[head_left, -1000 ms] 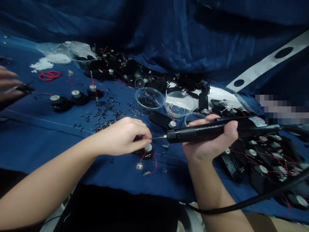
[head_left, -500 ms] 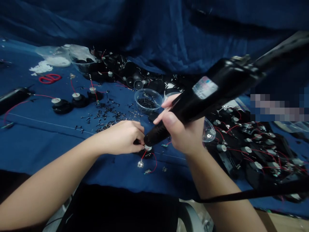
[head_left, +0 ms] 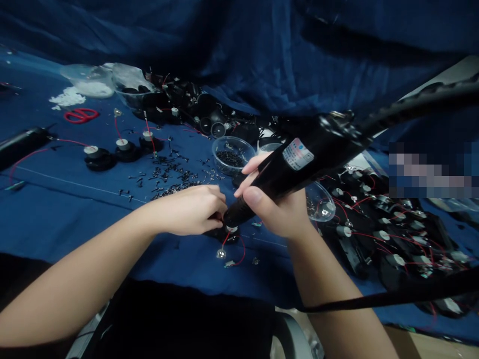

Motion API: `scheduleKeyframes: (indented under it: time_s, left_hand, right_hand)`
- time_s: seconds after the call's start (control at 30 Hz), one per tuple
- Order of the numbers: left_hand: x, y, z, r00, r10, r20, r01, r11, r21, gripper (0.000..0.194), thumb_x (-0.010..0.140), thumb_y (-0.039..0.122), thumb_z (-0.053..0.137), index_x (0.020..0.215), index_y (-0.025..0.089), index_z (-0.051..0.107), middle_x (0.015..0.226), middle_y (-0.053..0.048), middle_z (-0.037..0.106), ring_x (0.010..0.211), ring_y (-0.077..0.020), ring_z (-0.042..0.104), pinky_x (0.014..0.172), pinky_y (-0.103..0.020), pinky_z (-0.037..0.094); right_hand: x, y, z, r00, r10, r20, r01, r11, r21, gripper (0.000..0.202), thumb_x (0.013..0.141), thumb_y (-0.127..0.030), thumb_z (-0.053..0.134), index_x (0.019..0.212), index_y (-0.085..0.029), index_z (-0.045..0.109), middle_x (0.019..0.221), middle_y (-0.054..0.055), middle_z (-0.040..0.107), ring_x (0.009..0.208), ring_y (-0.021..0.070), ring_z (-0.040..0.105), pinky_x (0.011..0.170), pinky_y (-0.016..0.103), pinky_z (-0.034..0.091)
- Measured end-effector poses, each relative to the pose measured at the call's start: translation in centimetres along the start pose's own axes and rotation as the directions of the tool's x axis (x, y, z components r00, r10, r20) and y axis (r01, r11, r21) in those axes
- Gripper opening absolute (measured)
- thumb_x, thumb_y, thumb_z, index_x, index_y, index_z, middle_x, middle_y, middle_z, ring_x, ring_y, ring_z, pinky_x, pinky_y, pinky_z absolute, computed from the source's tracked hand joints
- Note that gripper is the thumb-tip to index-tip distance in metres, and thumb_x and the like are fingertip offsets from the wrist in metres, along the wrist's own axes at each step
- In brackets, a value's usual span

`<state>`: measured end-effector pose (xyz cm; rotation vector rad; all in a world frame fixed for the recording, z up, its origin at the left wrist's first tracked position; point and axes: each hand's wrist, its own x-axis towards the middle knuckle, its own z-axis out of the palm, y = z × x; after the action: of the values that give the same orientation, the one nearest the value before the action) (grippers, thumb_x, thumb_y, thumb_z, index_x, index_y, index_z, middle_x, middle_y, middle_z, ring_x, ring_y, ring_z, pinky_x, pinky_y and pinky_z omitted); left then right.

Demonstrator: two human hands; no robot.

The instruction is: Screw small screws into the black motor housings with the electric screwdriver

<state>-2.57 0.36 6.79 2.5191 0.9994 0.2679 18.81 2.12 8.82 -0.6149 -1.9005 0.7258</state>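
My right hand point(head_left: 275, 207) grips a black electric screwdriver point(head_left: 277, 172) with a silver label, its nose slanting down to the left. That nose meets a small black round part point(head_left: 228, 236) with a white cylinder point(head_left: 232, 229) on top, on the blue cloth. From the part run red wires to a small clear piece point(head_left: 221, 254) and a small green board point(head_left: 229, 264). My left hand point(head_left: 198, 209) is closed beside the nose, its fingertips pinched at the part; what they hold is hidden.
Loose black screws point(head_left: 172, 174) lie scattered behind my left hand, near a clear tub point(head_left: 232, 155) of screws. Red-handled scissors point(head_left: 81, 115) and several wired round parts point(head_left: 125, 149) are at left. A heap of wired black parts point(head_left: 381, 234) covers the right.
The screwdriver's rear end has swung down and a little left, tilting the tool; its nose stays at the part. My left hand keeps nearly the same place. The view has shifted slightly.
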Motion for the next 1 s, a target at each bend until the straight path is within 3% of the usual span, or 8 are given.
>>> scheduleKeyframes:
  time_s: [0.1, 0.17, 0.3, 0.43, 0.67, 0.77, 0.9, 1.0]
  left_hand:
    - [-0.5, 0.0, -0.7, 0.999, -0.023, 0.035, 0.023, 1.0, 0.015, 0.035, 0.083, 0.034, 0.078, 0.113, 0.02, 0.07, 0.112, -0.007, 0.073, 0.107, -0.0286, 0.069, 0.094, -0.037, 0.055]
    - [-0.5, 0.3, -0.6, 0.996, -0.04, 0.085, 0.037, 0.998, 0.041, 0.048, 0.078, 0.036, 0.079, 0.121, 0.02, 0.066, 0.114, -0.008, 0.072, 0.104, -0.0292, 0.07, 0.09, -0.037, 0.056]
    - [0.4, 1.0, 1.1, 0.99, -0.047, 0.129, 0.032, 0.993, 0.111, 0.037, 0.08, 0.032, 0.074, 0.113, 0.019, 0.063, 0.098, -0.007, 0.072, 0.087, -0.0284, 0.071, 0.076, -0.038, 0.057]
    - [0.8, 1.4, 2.6, 0.996, -0.03, 0.089, 0.013, 0.982, 0.186, 0.028, 0.08, 0.036, 0.077, 0.098, 0.02, 0.063, 0.096, -0.008, 0.071, 0.089, -0.0311, 0.071, 0.077, -0.041, 0.058]
    - [0.9, 0.7, 2.9, 0.996, 0.023, 0.091, -0.037, 0.988, 0.148, 0.019, 0.077, 0.021, 0.076, 0.088, 0.021, 0.059, 0.08, -0.001, 0.066, 0.073, -0.0229, 0.067, 0.064, -0.033, 0.052]
    - [1.2, 0.6, 3.0, 0.994, 0.019, 0.107, -0.032, 0.993, 0.116, 0.02, 0.075, 0.024, 0.076, 0.086, 0.021, 0.061, 0.08, -0.001, 0.067, 0.069, -0.0216, 0.066, 0.059, -0.032, 0.049]
    - [1.1, 0.5, 2.5, 0.997, 0.006, 0.081, -0.018, 0.989, 0.145, 0.027, 0.075, 0.033, 0.082, 0.093, 0.02, 0.067, 0.091, -0.006, 0.072, 0.083, -0.0281, 0.07, 0.072, -0.037, 0.055]
    - [0.3, 0.0, 1.4, 0.997, -0.05, 0.058, 0.042, 0.99, 0.131, 0.05, 0.074, 0.048, 0.086, 0.113, 0.021, 0.07, 0.106, -0.009, 0.073, 0.099, -0.0324, 0.072, 0.084, -0.041, 0.058]
  right_hand:
    - [0.0, 0.5, -0.1, 0.999, 0.002, 0.041, -0.003, 1.0, 0.027, 0.028, 0.09, -0.05, 0.072, 0.101, -0.025, 0.068, 0.08, 0.0, 0.072, 0.078, 0.0185, 0.069, 0.079, 0.038, 0.057]
    - [-0.1, 1.0, 0.0, 1.0, 0.007, 0.023, -0.008, 0.998, 0.055, 0.033, 0.088, -0.053, 0.073, 0.103, -0.024, 0.067, 0.081, 0.001, 0.071, 0.076, 0.0181, 0.067, 0.076, 0.037, 0.056]
    - [-0.6, 1.8, 0.1, 0.998, 0.021, -0.062, -0.013, 0.993, 0.119, 0.039, 0.085, -0.055, 0.077, 0.105, -0.024, 0.067, 0.09, 0.002, 0.071, 0.08, 0.0178, 0.065, 0.076, 0.036, 0.054]
    - [-1.0, 1.7, 0.0, 0.995, 0.026, -0.097, -0.013, 0.991, 0.13, 0.038, 0.083, -0.055, 0.078, 0.103, -0.023, 0.067, 0.09, 0.003, 0.07, 0.081, 0.0178, 0.064, 0.076, 0.037, 0.054]
    - [-1.3, 1.8, 0.2, 0.989, 0.015, -0.145, 0.008, 0.988, 0.157, 0.037, 0.083, -0.052, 0.079, 0.101, -0.023, 0.067, 0.097, 0.004, 0.071, 0.089, 0.0191, 0.067, 0.085, 0.04, 0.057]
    - [-1.4, 2.1, 0.5, 0.983, 0.002, -0.183, 0.031, 0.984, 0.176, 0.041, 0.083, -0.056, 0.078, 0.103, -0.023, 0.066, 0.095, 0.004, 0.07, 0.086, 0.019, 0.067, 0.082, 0.04, 0.057]
    - [-1.5, 2.2, 0.9, 0.984, -0.012, -0.178, 0.051, 0.976, 0.214, 0.043, 0.085, -0.062, 0.074, 0.1, -0.024, 0.061, 0.078, -0.001, 0.068, 0.069, 0.0153, 0.064, 0.069, 0.035, 0.056]
    - [-1.5, 2.2, 0.9, 0.994, 0.006, -0.109, 0.022, 0.965, 0.262, 0.044, 0.087, -0.061, 0.073, 0.106, -0.023, 0.06, 0.076, -0.003, 0.069, 0.064, 0.0134, 0.062, 0.064, 0.032, 0.054]
